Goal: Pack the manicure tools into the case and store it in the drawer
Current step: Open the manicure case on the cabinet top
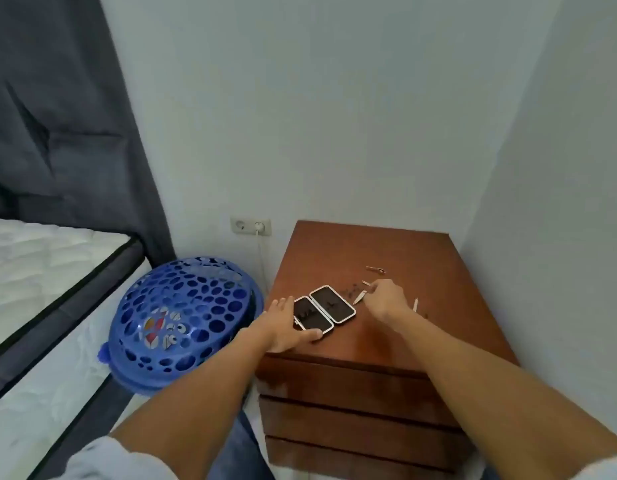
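An open manicure case (326, 308) with a white rim and dark lining lies flat on the brown wooden nightstand (362, 251). My left hand (288, 325) rests on the case's left half, thumb along its front edge. My right hand (386, 299) is just right of the case, fingers pinched on a thin metal tool (359, 298) that points down-left. Other small metal tools lie loose on the top: one further back (376, 269), a short one (365, 282) by my fingers, and one (415, 304) partly hidden behind my right wrist.
The nightstand has three drawer fronts (352, 410), all shut. A blue perforated basket (185, 320) leans on the floor to its left, beside a bed with a white mattress (40, 271). A wall socket with a white plug and cable (258, 226) is behind. Walls close in at the back and right.
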